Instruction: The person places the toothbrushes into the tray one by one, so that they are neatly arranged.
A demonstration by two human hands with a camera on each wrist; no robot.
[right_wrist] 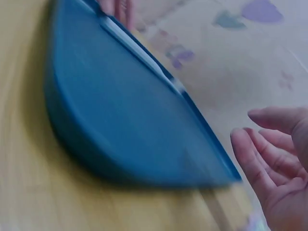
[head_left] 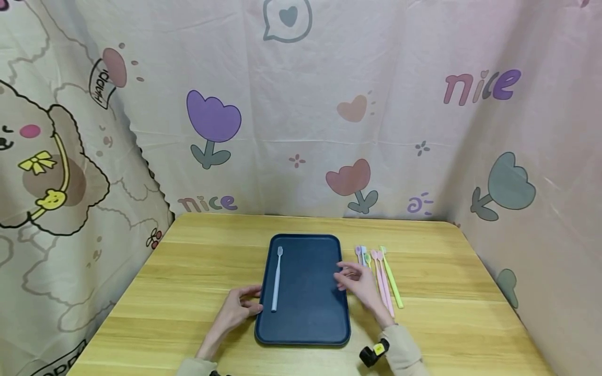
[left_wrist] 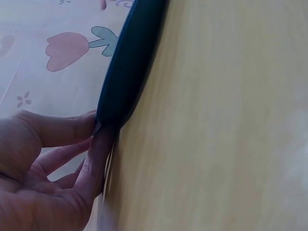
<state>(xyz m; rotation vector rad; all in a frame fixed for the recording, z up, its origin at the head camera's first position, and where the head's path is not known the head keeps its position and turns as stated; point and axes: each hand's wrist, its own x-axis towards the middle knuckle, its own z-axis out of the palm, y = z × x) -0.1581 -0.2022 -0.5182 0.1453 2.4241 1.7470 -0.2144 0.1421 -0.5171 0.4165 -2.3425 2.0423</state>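
Note:
A dark blue rectangular tray [head_left: 308,292] lies on the wooden table, and one pale blue-white toothbrush [head_left: 277,279] rests lengthwise inside it near the left side. At the tray's left edge, my left hand [head_left: 238,309] pinches the rim between thumb and finger; the left wrist view shows the fingertips [left_wrist: 103,139] on the rim. My right hand [head_left: 359,284] hovers at the tray's right edge, fingers loosely bent and nothing between them. Beside it, partly covered by that hand, lie several toothbrushes [head_left: 390,277] in pink, green, purple and blue.
The wooden table [head_left: 197,250] extends to both sides of the tray. Behind it hangs a pale printed curtain [head_left: 291,104] with flowers and lettering. A black wrist strap [head_left: 374,353] with a yellow patch sits on the right wrist.

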